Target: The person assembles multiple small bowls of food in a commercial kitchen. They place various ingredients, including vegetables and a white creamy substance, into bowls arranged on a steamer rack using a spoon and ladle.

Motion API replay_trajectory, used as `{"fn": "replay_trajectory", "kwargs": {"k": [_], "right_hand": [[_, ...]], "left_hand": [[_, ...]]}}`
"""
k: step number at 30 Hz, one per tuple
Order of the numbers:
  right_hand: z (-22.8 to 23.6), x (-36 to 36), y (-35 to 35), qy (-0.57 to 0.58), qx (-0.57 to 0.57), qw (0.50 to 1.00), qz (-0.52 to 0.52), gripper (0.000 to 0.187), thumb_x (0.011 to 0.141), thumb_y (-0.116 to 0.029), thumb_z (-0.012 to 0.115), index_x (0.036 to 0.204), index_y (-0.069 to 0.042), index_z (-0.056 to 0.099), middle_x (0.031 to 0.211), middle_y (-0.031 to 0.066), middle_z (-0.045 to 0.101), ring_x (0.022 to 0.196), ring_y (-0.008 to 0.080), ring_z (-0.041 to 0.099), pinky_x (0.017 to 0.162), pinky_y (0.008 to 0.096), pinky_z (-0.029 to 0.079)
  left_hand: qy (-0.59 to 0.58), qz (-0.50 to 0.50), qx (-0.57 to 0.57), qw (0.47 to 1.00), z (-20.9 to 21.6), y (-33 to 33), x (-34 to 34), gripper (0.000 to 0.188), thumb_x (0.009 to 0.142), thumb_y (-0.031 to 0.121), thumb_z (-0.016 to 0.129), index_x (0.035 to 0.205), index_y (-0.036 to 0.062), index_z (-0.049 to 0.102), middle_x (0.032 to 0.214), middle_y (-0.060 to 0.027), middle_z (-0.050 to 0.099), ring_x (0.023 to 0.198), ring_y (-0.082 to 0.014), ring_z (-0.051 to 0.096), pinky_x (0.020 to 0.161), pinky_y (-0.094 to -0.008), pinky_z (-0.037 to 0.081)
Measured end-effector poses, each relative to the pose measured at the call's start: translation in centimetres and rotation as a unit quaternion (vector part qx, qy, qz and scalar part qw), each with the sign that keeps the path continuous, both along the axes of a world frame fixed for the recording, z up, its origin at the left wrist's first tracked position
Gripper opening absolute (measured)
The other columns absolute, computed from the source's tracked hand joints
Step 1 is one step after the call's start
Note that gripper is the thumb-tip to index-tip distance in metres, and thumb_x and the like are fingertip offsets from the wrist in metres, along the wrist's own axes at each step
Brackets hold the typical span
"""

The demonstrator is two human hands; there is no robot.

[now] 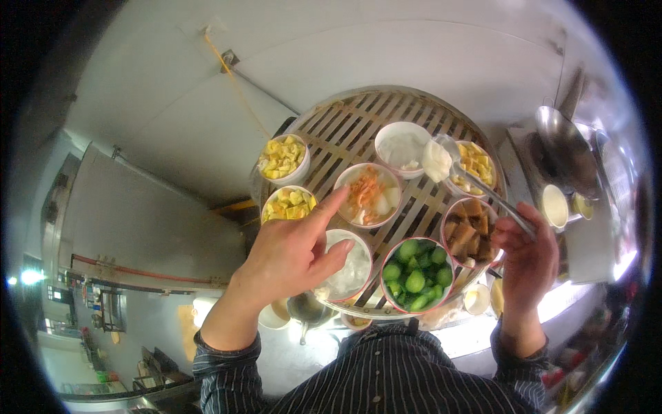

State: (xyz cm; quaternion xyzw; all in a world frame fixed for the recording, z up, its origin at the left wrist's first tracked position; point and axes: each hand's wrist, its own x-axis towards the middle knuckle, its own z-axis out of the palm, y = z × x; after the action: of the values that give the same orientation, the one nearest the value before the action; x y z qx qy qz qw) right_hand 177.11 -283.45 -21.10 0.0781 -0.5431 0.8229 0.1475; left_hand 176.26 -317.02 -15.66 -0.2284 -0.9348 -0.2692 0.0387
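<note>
My right hand [527,255] grips the handle of a metal spoon [491,196]. A soft white lump [436,161] sits on the spoon's head, above the gap between a bowl of pale, clear food [403,146] and a bowl of yellow chunks [476,160]. My left hand [286,255] holds nothing; its index finger stretches toward the bowl of orange shreds and white pieces [367,195], its thumb apart over a bowl of whitish food [348,272]. Closer to me stand a bowl of green cut vegetables [416,276] and one of brown blocks [469,231].
The bowls stand on a round slatted rack [345,124]. Two more bowls of yellow chunks [283,157] line its left edge. At the right are a wok [569,148] and a pale cup [554,205]. A dark pan [310,310] lies below the rack's near edge.
</note>
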Motion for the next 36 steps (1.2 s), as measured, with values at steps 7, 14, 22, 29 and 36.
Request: {"fn": "replay_trajectory", "kwargs": {"k": [7,14,22,29,36], "right_hand": [[-0.7,-2.2,2.2,0.021,-0.009,0.999,0.037,0.052,0.107,-0.033,0.033,0.131,0.010,0.049,0.107,0.0245,0.068,0.091,0.0263,0.071,0.082,0.0353,0.059],[-1.5,-1.5,5.1,-0.009,-0.059,0.997,0.045,0.053,0.107,-0.034,0.033,0.129,0.011,0.050,0.104,0.0247,0.069,0.089,0.0268,0.071,0.080,0.0343,0.059],[-3.9,2.0,7.8,-0.078,-0.048,0.996,0.010,0.052,0.106,-0.033,0.034,0.118,0.013,0.056,0.091,0.0260,0.070,0.072,0.0296,0.071,0.067,0.0349,0.060],[-4.3,4.4,8.9,-0.083,0.033,0.996,0.004,0.050,0.108,-0.031,0.030,0.115,0.011,0.055,0.093,0.0258,0.070,0.071,0.0270,0.070,0.068,0.0326,0.059],[-4.8,4.8,9.6,-0.067,0.024,0.997,-0.001,0.052,0.106,-0.032,0.031,0.118,0.014,0.054,0.093,0.0284,0.069,0.078,0.0340,0.072,0.073,0.0382,0.060]], "left_hand": [[-0.011,0.008,-0.026,1.000,0.0,2.0,-0.1,0.069,0.088,0.025,0.070,0.147,0.0035,0.042,0.056,-0.0052,0.058,0.048,-0.0230,0.059,0.050,-0.0360,0.046],[-0.079,-0.053,0.006,0.995,0.0,6.1,-0.3,0.070,0.084,0.018,0.074,0.147,0.0051,0.045,0.057,-0.0054,0.055,0.047,-0.0185,0.056,0.049,-0.0321,0.045],[-0.100,-0.154,-0.053,0.982,-1.2,11.2,-0.7,0.077,0.085,0.022,0.072,0.151,0.0031,0.036,0.067,-0.0085,0.065,0.053,-0.0237,0.064,0.051,-0.0360,0.051],[-0.023,-0.219,-0.133,0.966,-3.2,14.9,-2.2,0.079,0.087,0.025,0.067,0.152,0.0002,0.028,0.087,-0.0163,0.069,0.060,-0.0315,0.067,0.053,-0.0422,0.054],[-0.021,-0.229,-0.190,0.955,-3.5,16.2,-2.4,0.073,0.086,0.023,0.067,0.148,0.0012,0.035,0.074,-0.0126,0.066,0.059,-0.0300,0.066,0.051,-0.0419,0.054]]}}
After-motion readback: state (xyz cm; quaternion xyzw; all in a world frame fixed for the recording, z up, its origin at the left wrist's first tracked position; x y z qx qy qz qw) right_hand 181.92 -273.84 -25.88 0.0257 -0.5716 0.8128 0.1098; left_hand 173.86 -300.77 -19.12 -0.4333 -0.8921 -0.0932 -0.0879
